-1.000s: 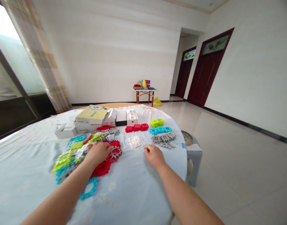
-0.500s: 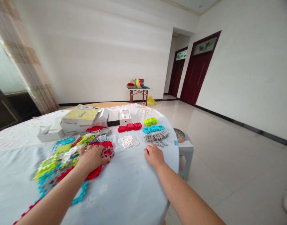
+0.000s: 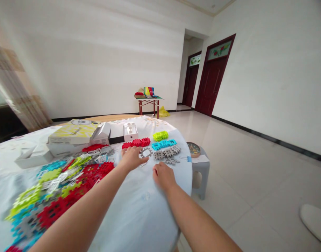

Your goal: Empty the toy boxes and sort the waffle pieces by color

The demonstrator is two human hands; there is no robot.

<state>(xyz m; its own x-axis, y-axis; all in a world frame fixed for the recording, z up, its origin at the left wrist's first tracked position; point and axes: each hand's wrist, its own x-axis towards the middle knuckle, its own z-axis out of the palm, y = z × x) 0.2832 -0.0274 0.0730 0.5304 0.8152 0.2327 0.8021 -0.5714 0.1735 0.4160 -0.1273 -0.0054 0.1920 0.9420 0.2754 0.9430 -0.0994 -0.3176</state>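
Note:
My left hand (image 3: 131, 158) is closed on a grey toothed plastic frame piece (image 3: 147, 152), which sticks out past its fingertips. It is over the small white pieces, which it mostly covers. My right hand (image 3: 164, 176) rests on the cloth with its fingers curled in and nothing showing in them. Just beyond the hands lie rows of toothed building pieces: red (image 3: 139, 142), lime green (image 3: 160, 135), blue (image 3: 164, 144) and grey (image 3: 169, 153). A mixed pile of pieces (image 3: 89, 176) spreads under and beside my left forearm.
A yellow and white box (image 3: 73, 132) and open white cartons (image 3: 34, 155) stand behind the pile. To the right of the round table (image 3: 150, 210) is a grey stool (image 3: 202, 168) with a round dark object (image 3: 193, 149) on it. A small table (image 3: 148, 99) stands by the wall.
My left hand has moved right from the pile, carrying the grey frame piece to the white pieces. My right hand stays curled on the cloth. The view has turned slightly right.

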